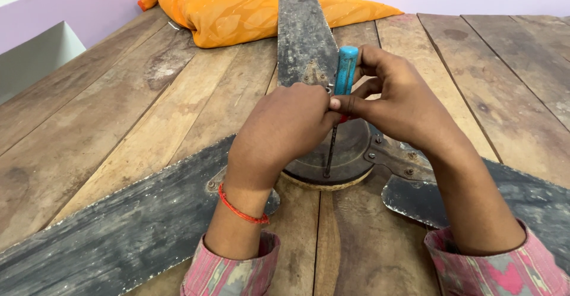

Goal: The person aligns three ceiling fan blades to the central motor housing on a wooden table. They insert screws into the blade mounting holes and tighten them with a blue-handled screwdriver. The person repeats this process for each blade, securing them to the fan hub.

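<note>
Blue-handled, the thin metal-shafted screwdriver (341,94) stands nearly upright over the dusty grey hub of a three-bladed ceiling fan (332,153) lying on the worn wooden plank desk (119,124). Its tip meets the hub. The right hand (398,103) has its grip clenched around the handle; the left hand (282,130) pinches the shaft just below. An orange cushion (237,8) lies beyond.

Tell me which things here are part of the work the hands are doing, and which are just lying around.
In use:
- left hand, over the fan hub
- right hand, gripping the blue-handled screwdriver
- ceiling fan, with its three dusty blades

Lying about:
- orange cushion, at the far end of the wooden platform
</note>
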